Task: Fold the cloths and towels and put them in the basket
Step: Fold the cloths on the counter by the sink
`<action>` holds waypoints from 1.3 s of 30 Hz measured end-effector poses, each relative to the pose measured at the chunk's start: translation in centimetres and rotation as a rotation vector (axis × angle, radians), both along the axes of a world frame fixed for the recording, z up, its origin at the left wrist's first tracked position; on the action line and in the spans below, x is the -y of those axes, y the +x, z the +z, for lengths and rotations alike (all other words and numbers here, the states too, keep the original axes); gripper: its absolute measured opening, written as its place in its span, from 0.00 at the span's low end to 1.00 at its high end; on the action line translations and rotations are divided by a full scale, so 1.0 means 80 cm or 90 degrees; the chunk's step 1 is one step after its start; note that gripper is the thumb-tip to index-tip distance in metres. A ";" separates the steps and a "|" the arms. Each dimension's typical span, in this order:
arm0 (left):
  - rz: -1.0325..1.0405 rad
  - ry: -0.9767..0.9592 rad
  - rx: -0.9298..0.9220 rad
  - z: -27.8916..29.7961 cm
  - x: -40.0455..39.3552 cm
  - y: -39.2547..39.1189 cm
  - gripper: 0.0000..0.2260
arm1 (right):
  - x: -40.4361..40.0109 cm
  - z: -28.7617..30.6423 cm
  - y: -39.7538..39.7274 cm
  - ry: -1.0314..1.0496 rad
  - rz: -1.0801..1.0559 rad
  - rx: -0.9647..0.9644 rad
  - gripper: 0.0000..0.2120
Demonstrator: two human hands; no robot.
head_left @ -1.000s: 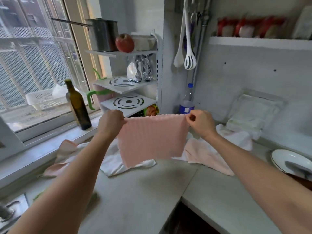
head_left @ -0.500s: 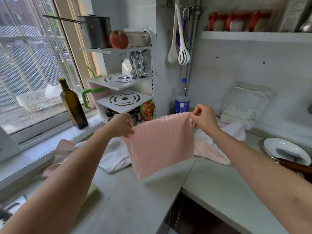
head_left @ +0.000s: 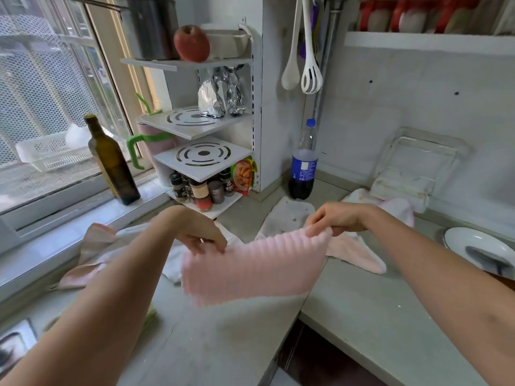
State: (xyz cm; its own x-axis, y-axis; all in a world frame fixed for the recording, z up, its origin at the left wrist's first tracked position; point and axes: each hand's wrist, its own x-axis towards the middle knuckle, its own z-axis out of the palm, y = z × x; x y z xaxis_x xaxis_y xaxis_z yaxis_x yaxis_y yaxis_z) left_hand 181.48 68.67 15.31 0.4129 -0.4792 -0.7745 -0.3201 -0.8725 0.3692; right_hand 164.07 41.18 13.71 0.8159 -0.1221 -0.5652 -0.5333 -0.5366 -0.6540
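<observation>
Change: since half a second ago both hands have come down and the pink ribbed cloth (head_left: 252, 267), which hung upright from its top edge, now slopes low over the surface, its far edge raised and its near edge close to the top.
Head view, left hand (head_left: 199, 236): fingers curled down, grip pinched on the cloth's far left corner.
Head view, right hand (head_left: 338, 220): fingers and thumb clamped on the far right corner, knuckles up.
Cloth: stretched between the two hands, ribs running away from the viewer; its near part is blurred, so I cannot tell whether it touches the surface (head_left: 376, 316).
Other laundry: a white towel (head_left: 287, 217) lies flat behind the cloth, near the cola bottle (head_left: 303, 162); a pale pink towel (head_left: 354, 253) lies crumpled just beside the right hand; a pink and white heap (head_left: 94, 246) lies by the window sill, partly hidden under the left forearm.
Basket: a white slatted basket (head_left: 44, 154) shows beyond the window glass, well apart from the hands.
Around: a dark oil bottle (head_left: 113, 162) stands on the sill; a white corner rack (head_left: 200, 154) carries spice jars (head_left: 200, 189), foil packets and an apple (head_left: 191, 43); a white plate (head_left: 479, 249) sits at the right edge.
</observation>
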 end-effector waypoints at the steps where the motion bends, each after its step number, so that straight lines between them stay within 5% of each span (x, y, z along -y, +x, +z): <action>1: 0.001 0.011 -0.012 -0.006 0.004 0.004 0.04 | 0.005 -0.003 0.007 -0.005 0.009 -0.024 0.20; 6: -0.004 -0.007 0.167 -0.072 0.035 0.034 0.05 | 0.020 -0.054 0.054 -0.134 -0.015 0.013 0.02; 11: 0.001 -0.045 0.416 -0.172 0.062 0.067 0.05 | 0.023 -0.145 0.115 -0.173 -0.128 0.135 0.02; 20: 0.164 -0.175 0.566 -0.238 0.078 0.091 0.11 | 0.034 -0.215 0.174 -0.262 -0.192 0.284 0.04; 25: 0.095 -0.173 0.522 -0.249 0.059 0.057 0.17 | 0.003 -0.226 0.144 -0.319 -0.066 0.304 0.12; 29: -0.113 -0.235 0.411 -0.263 0.042 -0.001 0.21 | -0.050 -0.239 0.097 -0.308 0.098 0.311 0.15; 32: -0.233 -0.145 0.366 -0.288 0.020 -0.053 0.26 | -0.103 -0.265 0.062 -0.320 0.212 0.249 0.24; 35: -0.178 -0.063 0.351 -0.315 -0.028 -0.091 0.33 | -0.126 -0.298 0.016 -0.356 0.289 0.162 0.35; 39: -0.061 0.001 0.365 -0.321 -0.074 -0.107 0.33 | -0.104 -0.316 -0.033 -0.452 0.166 0.102 0.38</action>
